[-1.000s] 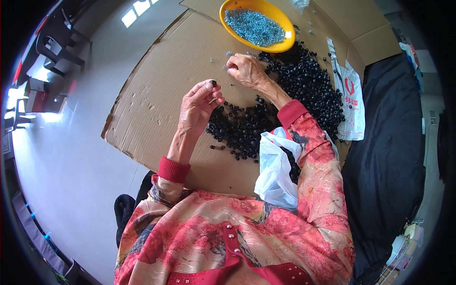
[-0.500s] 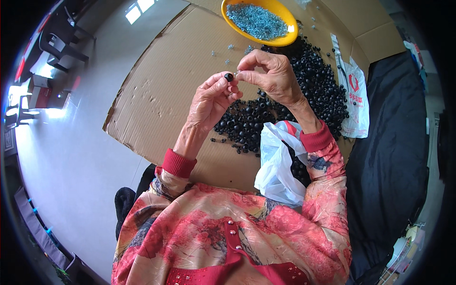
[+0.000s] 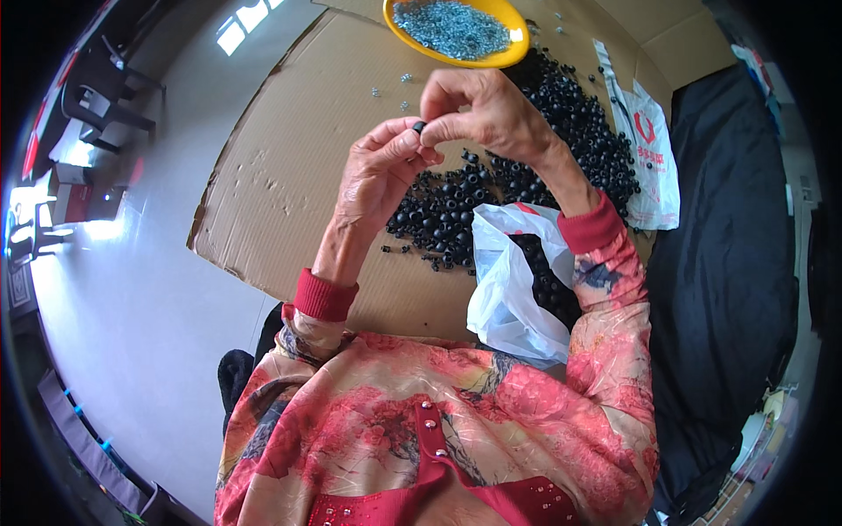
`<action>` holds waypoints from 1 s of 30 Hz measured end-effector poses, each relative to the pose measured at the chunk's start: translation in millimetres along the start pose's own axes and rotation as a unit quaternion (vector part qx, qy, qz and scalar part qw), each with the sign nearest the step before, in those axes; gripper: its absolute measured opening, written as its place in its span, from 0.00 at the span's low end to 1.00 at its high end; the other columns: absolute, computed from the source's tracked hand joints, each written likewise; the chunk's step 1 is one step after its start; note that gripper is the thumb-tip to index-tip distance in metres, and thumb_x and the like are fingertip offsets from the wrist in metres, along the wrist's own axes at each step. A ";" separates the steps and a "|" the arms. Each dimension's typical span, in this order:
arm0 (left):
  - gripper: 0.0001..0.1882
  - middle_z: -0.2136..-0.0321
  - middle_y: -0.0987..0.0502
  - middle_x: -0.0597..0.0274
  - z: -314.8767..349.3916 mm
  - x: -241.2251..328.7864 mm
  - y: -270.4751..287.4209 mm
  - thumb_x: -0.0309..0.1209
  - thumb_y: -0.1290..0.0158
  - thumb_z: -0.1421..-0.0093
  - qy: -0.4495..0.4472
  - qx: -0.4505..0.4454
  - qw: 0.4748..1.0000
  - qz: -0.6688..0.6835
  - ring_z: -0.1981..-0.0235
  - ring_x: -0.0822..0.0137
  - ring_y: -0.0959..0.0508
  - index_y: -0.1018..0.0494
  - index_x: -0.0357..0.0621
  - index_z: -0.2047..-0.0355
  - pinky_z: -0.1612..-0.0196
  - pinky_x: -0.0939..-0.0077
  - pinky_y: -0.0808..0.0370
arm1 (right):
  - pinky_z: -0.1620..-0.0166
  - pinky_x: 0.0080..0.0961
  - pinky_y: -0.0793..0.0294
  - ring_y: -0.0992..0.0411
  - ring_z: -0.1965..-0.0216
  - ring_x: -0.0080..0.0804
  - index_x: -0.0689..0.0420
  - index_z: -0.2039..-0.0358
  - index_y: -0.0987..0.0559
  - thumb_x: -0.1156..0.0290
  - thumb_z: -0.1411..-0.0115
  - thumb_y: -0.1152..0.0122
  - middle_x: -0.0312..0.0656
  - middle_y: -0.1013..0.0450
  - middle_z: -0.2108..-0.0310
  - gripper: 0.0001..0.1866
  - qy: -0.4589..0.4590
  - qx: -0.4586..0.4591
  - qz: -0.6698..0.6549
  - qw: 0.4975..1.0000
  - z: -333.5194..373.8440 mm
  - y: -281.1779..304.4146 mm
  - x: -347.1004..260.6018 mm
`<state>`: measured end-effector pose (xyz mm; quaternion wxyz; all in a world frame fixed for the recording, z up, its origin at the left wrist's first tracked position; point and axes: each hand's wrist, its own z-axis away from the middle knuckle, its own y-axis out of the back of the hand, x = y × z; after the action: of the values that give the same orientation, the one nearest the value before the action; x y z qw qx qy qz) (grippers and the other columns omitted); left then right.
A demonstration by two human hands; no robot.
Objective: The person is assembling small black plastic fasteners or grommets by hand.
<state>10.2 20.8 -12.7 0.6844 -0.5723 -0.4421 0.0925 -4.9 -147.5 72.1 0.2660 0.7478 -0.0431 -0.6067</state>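
- Presently both hands are raised above the cardboard sheet (image 3: 289,167), fingertips meeting over the near edge of the heap of black parts (image 3: 526,149).
- Left hand (image 3: 379,171): its grip is narrow, thumb and forefinger pinched together on a small black part (image 3: 419,127) where the two hands meet.
- Right hand (image 3: 487,110): its grip is likewise tight, fingertips pressed to the same black part from the other side; whether a metal piece sits between them cannot be told, being too small.
- Yellow bowl (image 3: 504,57) of small silvery pieces sits at the far edge of the cardboard sheet, just beyond the hands; a few loose silvery pieces (image 3: 390,88) lie scattered near it.
- White plastic bag (image 3: 509,289) lies open just beside the right forearm, with black parts inside; a second, printed bag (image 3: 649,167) lies flat to the right of the heap.
- Judgement on doing the step well: keep the small black part steady in the left-hand pinch and let the right fingertips do the fine work, aligned squarely rather than at a slant.
- Working low over the cardboard sheet would seem wise, so a dropped piece stays within reach.
- Risk: the part is small and smooth-looking; a loosened pinch could let it fall among the heap.
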 end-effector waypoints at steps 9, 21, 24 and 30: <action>0.11 0.69 0.25 0.57 -5.9 12.6 2.5 0.29 0.50 0.43 -0.039 -0.012 0.998 0.037 0.69 0.68 0.25 0.29 0.35 0.62 0.59 0.67 0.26 | 0.75 0.16 0.31 0.31 0.79 0.18 0.59 0.76 0.25 0.68 0.55 0.36 0.33 0.28 0.81 0.09 -0.058 0.020 -0.035 0.997 8.0 19.1 24.3; 0.10 0.73 0.27 0.63 1.6 -2.1 13.2 0.30 0.51 0.42 -0.011 0.053 0.997 0.048 0.70 0.71 0.26 0.30 0.37 0.64 0.60 0.69 0.26 | 0.69 0.35 0.28 0.28 0.77 0.43 0.62 0.82 0.27 0.78 0.59 0.51 0.49 0.29 0.82 0.04 -0.010 -0.008 0.367 0.930 47.1 -9.2 105.6; 0.09 0.73 0.27 0.63 0.8 -4.1 10.7 0.31 0.52 0.41 -0.003 0.049 0.997 0.056 0.71 0.71 0.26 0.29 0.38 0.64 0.59 0.68 0.27 | 0.71 0.35 0.28 0.29 0.79 0.44 0.61 0.83 0.27 0.79 0.60 0.52 0.49 0.30 0.84 0.04 -0.028 -0.013 0.371 0.928 47.8 -10.8 111.9; 0.09 0.72 0.26 0.61 2.3 -8.6 11.9 0.31 0.53 0.41 0.011 0.049 0.997 0.062 0.71 0.71 0.27 0.29 0.38 0.64 0.58 0.69 0.27 | 0.70 0.25 0.28 0.27 0.75 0.31 0.62 0.77 0.25 0.77 0.54 0.47 0.42 0.27 0.79 0.04 -0.121 0.028 0.173 0.977 41.3 -1.9 77.5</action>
<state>8.1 20.9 -27.4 0.7098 -0.5651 -0.3930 0.1497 -23.7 -190.1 -2.3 0.3389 0.6572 -0.2205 -0.6361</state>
